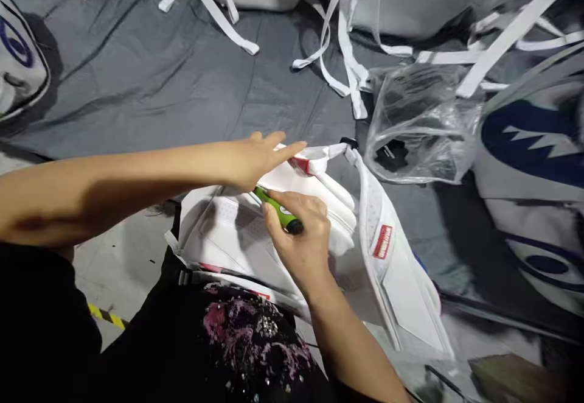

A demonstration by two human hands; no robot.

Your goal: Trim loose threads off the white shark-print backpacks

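A white backpack (223, 226) with red labels lies tilted at the table's near edge, against my lap. My left hand (250, 162) rests on its upper edge, fingers stretched out and a little apart, with nothing visibly gripped. In my right hand (308, 226) is a green-handled tool (276, 206) with a black end, its other end pointing toward the bag beneath my left hand. That working end is hidden, so its kind does not show. A padded shoulder strap (383, 238) with a red label hangs at the right of the backpack.
Grey cloth (182, 86) covers the table. Several grey bags with loose white straps (223, 22) lie along the far side. A clear plastic bag (424, 129) holding something black is at right, beside a grey backpack with blue eye patterns (542, 208). Another eye-patterned bag (20, 56) sits left.
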